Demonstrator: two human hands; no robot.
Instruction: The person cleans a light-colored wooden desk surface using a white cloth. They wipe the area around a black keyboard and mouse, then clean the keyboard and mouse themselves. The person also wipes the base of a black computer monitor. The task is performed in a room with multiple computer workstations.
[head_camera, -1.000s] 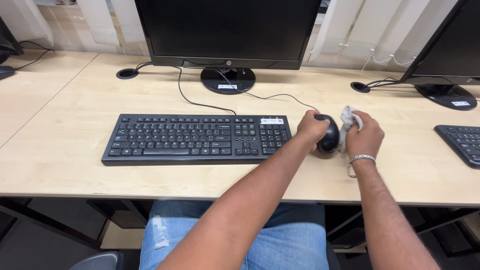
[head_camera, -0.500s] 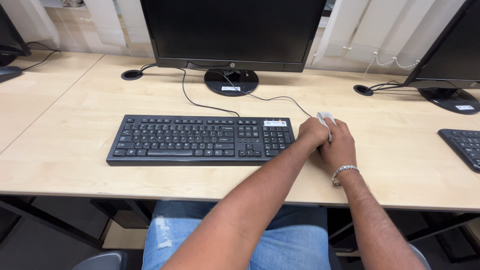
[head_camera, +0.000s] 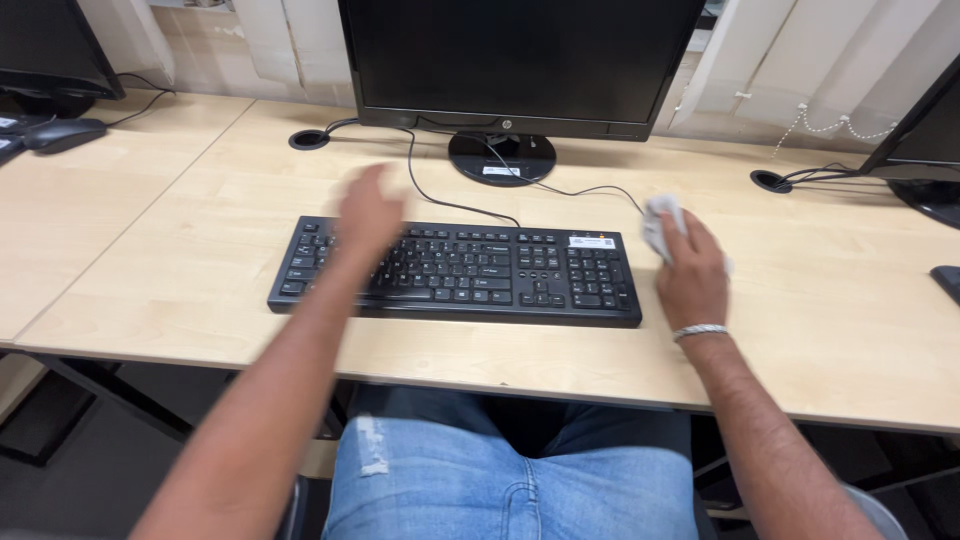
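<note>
The right hand (head_camera: 690, 275) has its fingers closed on a crumpled white cloth (head_camera: 662, 222), beside the flat black plastic keyboard (head_camera: 470, 273). The left hand (head_camera: 367, 212) is blurred above the keyboard; I cannot tell its fingers.

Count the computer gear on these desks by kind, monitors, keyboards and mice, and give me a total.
Black flat-screen monitors: 3, centre, far left, far right.
Black keyboards: 2, the full one under the left hand at, and a corner at the right edge.
Dark grey computer mice: 1, far left.
Total: 6. The right hand and its white cloth hide whatever lies beneath.
</note>
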